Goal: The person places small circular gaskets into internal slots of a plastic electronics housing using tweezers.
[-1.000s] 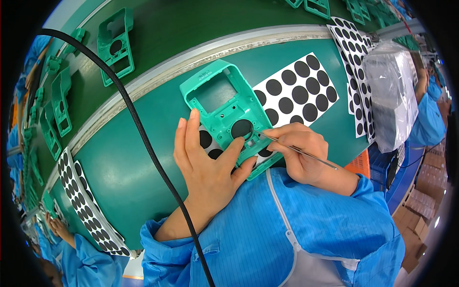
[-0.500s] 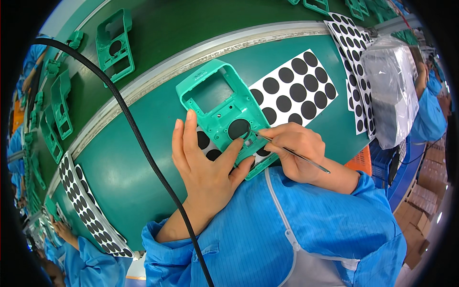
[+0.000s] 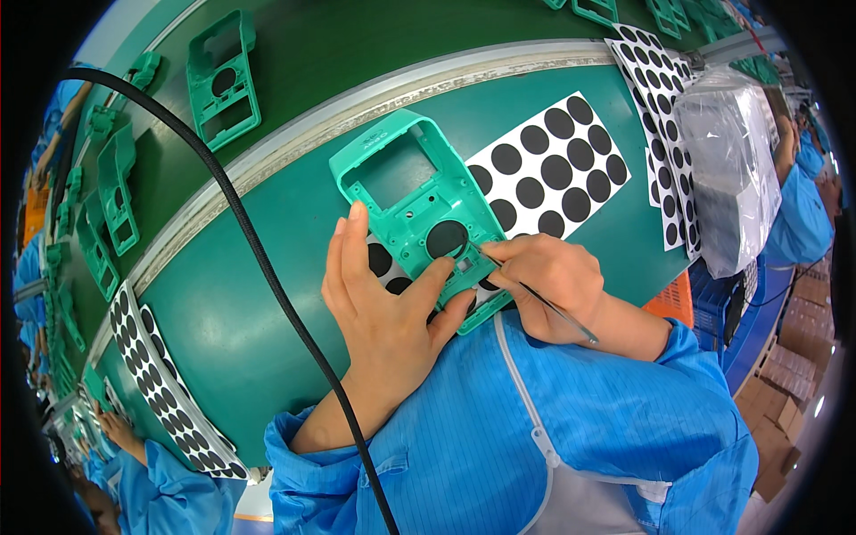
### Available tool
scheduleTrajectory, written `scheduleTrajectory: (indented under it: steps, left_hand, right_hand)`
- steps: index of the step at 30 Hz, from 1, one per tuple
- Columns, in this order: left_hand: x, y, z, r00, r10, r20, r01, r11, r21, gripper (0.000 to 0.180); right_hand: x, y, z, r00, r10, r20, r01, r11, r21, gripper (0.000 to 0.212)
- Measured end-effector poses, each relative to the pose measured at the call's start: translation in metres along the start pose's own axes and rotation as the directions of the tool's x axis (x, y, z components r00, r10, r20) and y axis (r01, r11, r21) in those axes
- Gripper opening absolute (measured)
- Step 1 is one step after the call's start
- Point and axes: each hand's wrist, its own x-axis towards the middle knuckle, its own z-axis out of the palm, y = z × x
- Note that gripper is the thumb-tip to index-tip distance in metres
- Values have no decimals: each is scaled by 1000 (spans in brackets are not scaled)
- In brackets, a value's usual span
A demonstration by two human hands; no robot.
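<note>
A green plastic housing (image 3: pixel 419 210) with a large rectangular opening lies slanted on the bench in front of me. In its lower part sits a round black sticker (image 3: pixel 447 239). My left hand (image 3: pixel 385 299) grips the housing's left side, thumb on its inner face just below the sticker. Pinched in my right hand (image 3: pixel 553 283) is a slim metal pick (image 3: pixel 571 321), its tip at the sticker's lower right edge. Its exact tip shape is hard to see. Partly beneath the housing lies a white sheet of black round stickers (image 3: pixel 553 198).
Beyond the metal rail (image 3: pixel 357 102), a dark green belt (image 3: pixel 312 53) carries more green housings (image 3: pixel 214 107). Sticker sheets lie left (image 3: pixel 169 392) and right (image 3: pixel 664 134), beside a plastic-wrapped stack (image 3: pixel 727 169). A black cable (image 3: pixel 267 267) crosses the view. Co-workers in blue sit at both sides.
The pick's rear end has swung down and left as my right hand turned slightly. Housings on the belt have shifted a little to the right. My left hand stays nearly still.
</note>
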Motion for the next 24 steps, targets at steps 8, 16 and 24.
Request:
scheduleTrajectory:
  steps: [8, 16, 24]
  left_hand:
    - [0, 1, 0, 1000, -14, 26, 15, 999, -39, 28]
    - [1, 2, 0, 999, -19, 32, 20, 999, -34, 30]
    - [1, 2, 2, 1000, -17, 18, 18, 999, -36, 29]
  right_hand:
    - [0, -5, -3, 999, 22, 39, -20, 999, -39, 24]
    - [2, -4, -7, 982, 186, 16, -186, 966, 180, 16]
    - [8, -5, -3, 999, -18, 31, 20, 999, -48, 19]
